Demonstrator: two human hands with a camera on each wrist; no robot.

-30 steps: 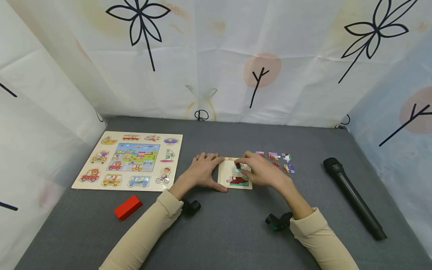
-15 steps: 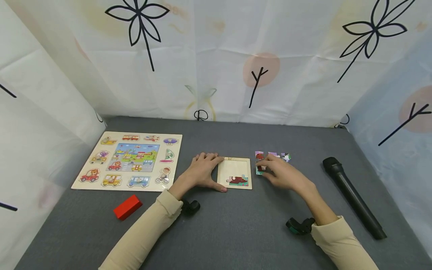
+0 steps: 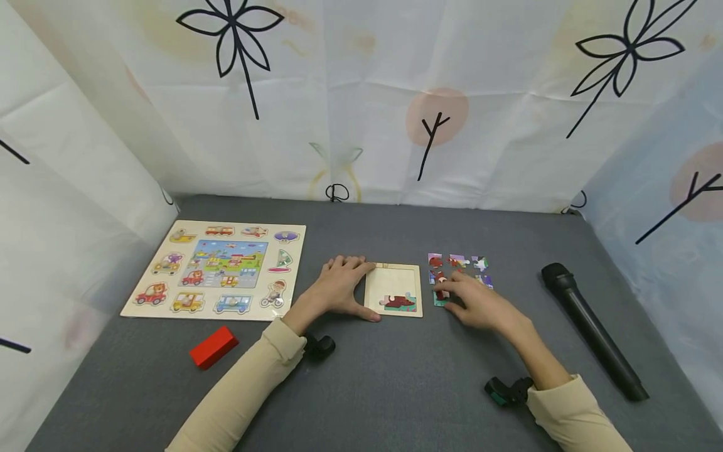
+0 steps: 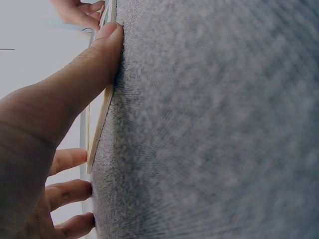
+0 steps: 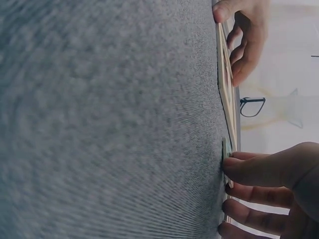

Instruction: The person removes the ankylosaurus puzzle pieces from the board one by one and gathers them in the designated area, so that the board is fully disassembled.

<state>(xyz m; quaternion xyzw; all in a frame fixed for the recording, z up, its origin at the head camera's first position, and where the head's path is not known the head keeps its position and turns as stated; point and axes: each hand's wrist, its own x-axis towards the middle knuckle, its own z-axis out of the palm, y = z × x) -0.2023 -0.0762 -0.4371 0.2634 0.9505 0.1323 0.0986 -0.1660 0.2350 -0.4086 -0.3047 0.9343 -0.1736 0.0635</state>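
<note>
A shallow wooden puzzle tray [image 3: 393,279] lies flat on the table. Joined dark-red and green puzzle pieces [image 3: 400,303] fill part of its lower right. My left hand [image 3: 339,289] rests spread at the tray's left side, with thumb and forefinger touching its two left corners. To the right, my right hand [image 3: 474,301] pinches a puzzle piece [image 3: 439,300] with a teal edge between thumb and forefinger, low at the tabletop. The right wrist view shows this puzzle piece [image 5: 225,148] partly hidden behind the thumb.
Several loose puzzle pieces [image 3: 459,260] lie behind and beside the right hand. A large vehicle picture board [image 3: 213,269] lies at the left, with a red block [image 3: 214,347] in front. A black microphone [image 3: 593,329] lies far right. A printed cloth [image 3: 361,100] hangs behind.
My right hand has carried the pinched puzzle piece from above the tray rightward to the loose pieces, then slightly toward me. My left hand and the tray have stayed put.
</note>
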